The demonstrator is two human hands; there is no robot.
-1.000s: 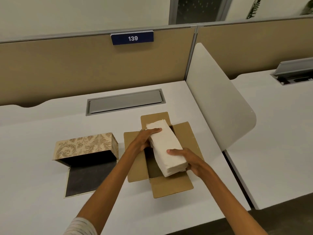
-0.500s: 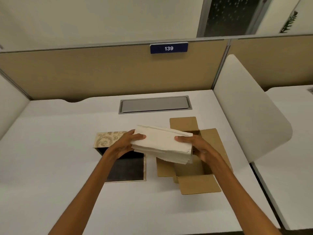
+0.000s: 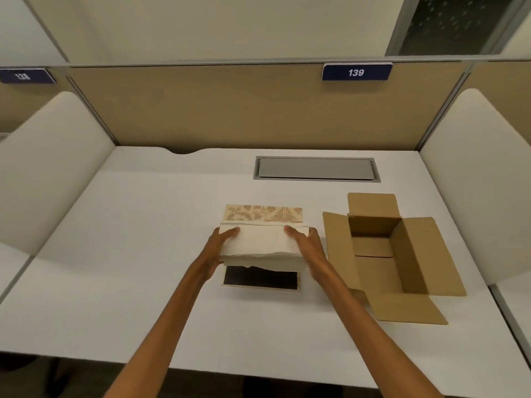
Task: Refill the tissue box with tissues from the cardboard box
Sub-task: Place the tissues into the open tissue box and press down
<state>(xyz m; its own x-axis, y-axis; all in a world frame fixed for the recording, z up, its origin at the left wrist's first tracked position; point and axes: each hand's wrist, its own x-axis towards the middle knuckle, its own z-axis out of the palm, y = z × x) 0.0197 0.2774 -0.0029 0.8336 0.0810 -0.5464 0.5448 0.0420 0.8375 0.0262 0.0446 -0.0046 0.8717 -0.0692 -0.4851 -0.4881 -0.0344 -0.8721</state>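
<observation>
A thick white stack of tissues (image 3: 263, 245) is held between both hands just above the open tissue box. My left hand (image 3: 219, 248) grips its left end and my right hand (image 3: 309, 245) grips its right end. The tissue box (image 3: 264, 214) has a beige floral pattern; only its far wall and its dark opened flap (image 3: 260, 278) show around the stack. The brown cardboard box (image 3: 385, 251) stands open to the right with its flaps spread, and its inside looks empty.
A grey cable hatch (image 3: 316, 168) is set into the white desk (image 3: 129, 254) behind the boxes. Rounded white dividers (image 3: 482, 179) rise at both sides, and a tan partition with the sign 139 (image 3: 356, 72) closes the back.
Both hands lifted the tissue stack out of the cardboard box and carried it left, turning it crosswise over the tissue box. The camera view shifted left too.
</observation>
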